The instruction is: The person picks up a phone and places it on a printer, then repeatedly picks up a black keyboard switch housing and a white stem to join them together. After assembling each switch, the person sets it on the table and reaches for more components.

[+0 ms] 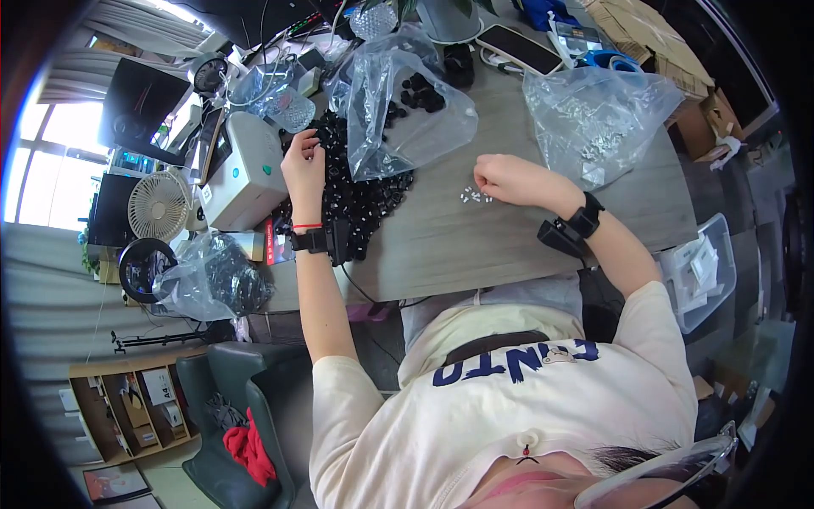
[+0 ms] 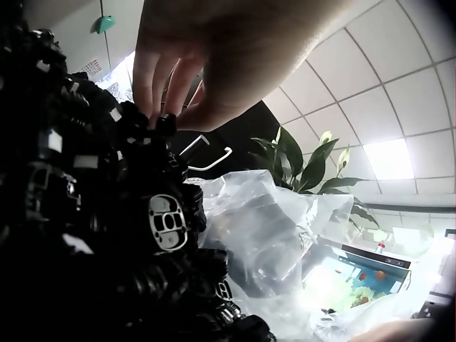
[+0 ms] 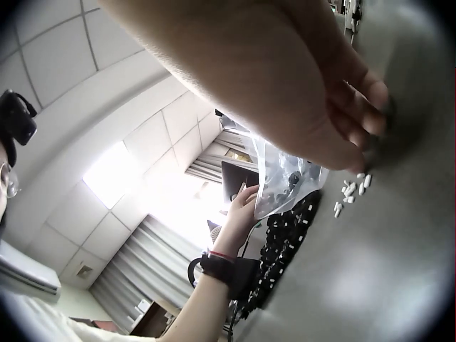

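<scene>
My left hand (image 1: 303,172) reaches over a heap of small black plastic parts (image 1: 348,208) on the table. In the left wrist view its thumb and fingers pinch a small black plastic part (image 2: 167,125) at the heap's top edge. Across the table, my right hand (image 1: 519,181) is low over the tabletop, fingers bent inward. Several tiny white pieces (image 3: 349,191) lie right by its fingertips in the right wrist view. I cannot tell whether anything is between the right fingers, as the hand itself hides that.
A clear bag (image 1: 381,127) with black parts lies against the heap. Another clear bag (image 1: 593,127), with small whitish pieces, lies at the right. A phone (image 1: 519,49) lies at the back. Beside my left arm stands a white box (image 1: 246,174).
</scene>
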A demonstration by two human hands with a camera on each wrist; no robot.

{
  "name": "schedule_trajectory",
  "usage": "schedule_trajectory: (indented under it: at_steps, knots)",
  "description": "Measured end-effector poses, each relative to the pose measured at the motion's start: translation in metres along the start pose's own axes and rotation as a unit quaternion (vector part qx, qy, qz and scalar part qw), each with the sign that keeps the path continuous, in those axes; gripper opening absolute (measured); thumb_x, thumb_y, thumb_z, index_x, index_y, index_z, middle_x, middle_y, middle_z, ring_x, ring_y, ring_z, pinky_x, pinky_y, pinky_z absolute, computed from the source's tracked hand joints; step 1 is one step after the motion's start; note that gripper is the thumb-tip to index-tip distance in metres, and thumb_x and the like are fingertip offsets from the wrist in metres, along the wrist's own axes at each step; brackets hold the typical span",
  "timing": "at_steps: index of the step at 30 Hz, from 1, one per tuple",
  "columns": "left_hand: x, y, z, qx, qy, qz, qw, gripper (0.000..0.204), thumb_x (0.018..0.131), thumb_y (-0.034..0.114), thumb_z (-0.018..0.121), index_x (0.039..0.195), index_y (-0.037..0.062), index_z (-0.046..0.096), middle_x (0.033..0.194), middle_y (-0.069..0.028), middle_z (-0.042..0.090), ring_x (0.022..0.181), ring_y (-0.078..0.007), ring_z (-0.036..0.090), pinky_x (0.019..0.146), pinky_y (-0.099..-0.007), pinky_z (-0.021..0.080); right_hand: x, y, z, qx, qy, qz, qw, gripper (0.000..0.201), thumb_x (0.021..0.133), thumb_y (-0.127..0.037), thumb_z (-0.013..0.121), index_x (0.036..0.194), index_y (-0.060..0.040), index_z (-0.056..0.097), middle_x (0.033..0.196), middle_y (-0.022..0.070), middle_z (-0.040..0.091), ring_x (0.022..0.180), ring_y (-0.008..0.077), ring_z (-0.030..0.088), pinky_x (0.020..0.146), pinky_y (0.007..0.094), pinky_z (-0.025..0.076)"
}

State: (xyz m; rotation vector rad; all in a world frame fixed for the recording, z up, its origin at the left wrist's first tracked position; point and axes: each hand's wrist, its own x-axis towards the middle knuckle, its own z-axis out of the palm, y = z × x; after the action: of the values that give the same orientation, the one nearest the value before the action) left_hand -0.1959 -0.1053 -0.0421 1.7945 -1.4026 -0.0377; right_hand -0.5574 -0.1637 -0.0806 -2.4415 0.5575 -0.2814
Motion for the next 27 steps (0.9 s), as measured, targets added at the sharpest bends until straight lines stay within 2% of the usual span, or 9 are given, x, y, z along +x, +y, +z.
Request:
schedule_trajectory:
  at_steps: [5,7,9,12,14,16,20,22,27]
  knots:
    - [0.001,-0.003,0.003,0.005,-0.010,0.049,0.999,0.027,0.084,0.000,0.062,0.111,0.0021,0.063,0.096,-0.0123,0.069,0.076,-0.0195,0.067,0.071,-0.0300,0.054,-0.007,-0.008,0.004,-0.101,0.038,-0.043,0.993,0.008,0.084,-0.004,0.058,0.086,0.0015,0.053,0.092,0.0157,0.054,0.084,0.0360,0.057,0.073,0.0428,0.047]
    - [0.000,0.001,0.004,0.014,0.061,0.096,0.993,0.025,0.085,0.000,0.062,0.110,0.0022,0.064,0.095,-0.0128,0.069,0.076,-0.0210,0.067,0.070,-0.0306,0.053,-0.008,-0.007,0.004,-0.100,0.047,-0.041,0.993,0.008,0.084,-0.004,0.057,0.086,0.0014,0.053,0.092,0.0156,0.053,0.084,0.0358,0.057,0.072,0.0431,0.047]
    - [-0.005,0.026,0.002,0.019,0.095,0.121,0.988,0.023,0.085,0.001,0.062,0.109,0.0023,0.064,0.095,-0.0131,0.069,0.076,-0.0218,0.067,0.069,-0.0309,0.053,-0.008,-0.005,0.004,-0.100,0.064,-0.034,0.992,0.008,0.084,-0.004,0.057,0.087,0.0013,0.052,0.092,0.0154,0.052,0.083,0.0355,0.057,0.072,0.0437,0.046]
    - [-0.025,0.099,0.004,-0.003,0.129,0.137,0.982,0.020,0.086,0.001,0.061,0.106,0.0019,0.065,0.091,-0.0133,0.068,0.077,-0.0250,0.066,0.072,-0.0340,0.053,-0.005,0.003,0.006,-0.115,0.077,-0.032,0.990,0.007,0.084,-0.003,0.056,0.086,0.0013,0.051,0.092,0.0155,0.052,0.083,0.0355,0.057,0.071,0.0436,0.046]
    - [-0.038,0.125,0.020,-0.015,0.005,0.159,0.987,0.015,0.088,0.002,0.059,0.102,0.0012,0.065,0.091,-0.0149,0.067,0.079,-0.0297,0.066,0.074,-0.0384,0.052,-0.004,0.007,0.008,-0.121,0.079,-0.030,0.989,0.007,0.084,-0.003,0.056,0.086,0.0014,0.051,0.092,0.0155,0.051,0.083,0.0355,0.057,0.071,0.0435,0.046]
    - [-0.032,0.112,0.056,0.019,-0.047,0.238,0.970,0.015,0.088,0.005,0.060,0.100,-0.0002,0.067,0.092,-0.0165,0.068,0.079,-0.0334,0.066,0.072,-0.0369,0.052,-0.003,0.009,0.006,-0.146,0.098,-0.041,0.984,0.006,0.081,0.000,0.054,0.085,0.0044,0.051,0.090,0.0176,0.052,0.081,0.0355,0.060,0.070,0.0431,0.049]
    - [-0.010,0.080,0.111,0.042,-0.058,0.223,0.972,0.017,0.087,0.003,0.056,0.098,0.0017,0.068,0.094,-0.0188,0.066,0.086,-0.0391,0.063,0.077,-0.0425,0.051,-0.002,0.012,0.007,-0.139,0.112,-0.042,0.983,0.006,0.083,-0.001,0.054,0.085,0.0031,0.050,0.090,0.0168,0.051,0.081,0.0351,0.059,0.070,0.0433,0.048]
    - [0.006,0.070,0.126,0.157,-0.060,0.193,0.967,0.017,0.086,0.002,0.051,0.094,0.0009,0.066,0.093,-0.0185,0.066,0.089,-0.0366,0.064,0.077,-0.0431,0.052,-0.002,0.015,0.005,-0.134,0.118,-0.035,0.983,0.006,0.085,-0.002,0.054,0.086,0.0017,0.050,0.091,0.0158,0.051,0.082,0.0348,0.058,0.071,0.0435,0.047]
    - [0.015,0.061,0.137,0.273,-0.087,0.151,0.946,0.016,0.086,0.002,0.049,0.087,0.0000,0.065,0.092,-0.0196,0.066,0.089,-0.0370,0.064,0.077,-0.0428,0.054,-0.003,0.013,0.004,-0.143,0.115,-0.038,0.982,0.005,0.084,-0.002,0.053,0.086,0.0016,0.049,0.090,0.0157,0.050,0.081,0.0344,0.058,0.070,0.0433,0.047]
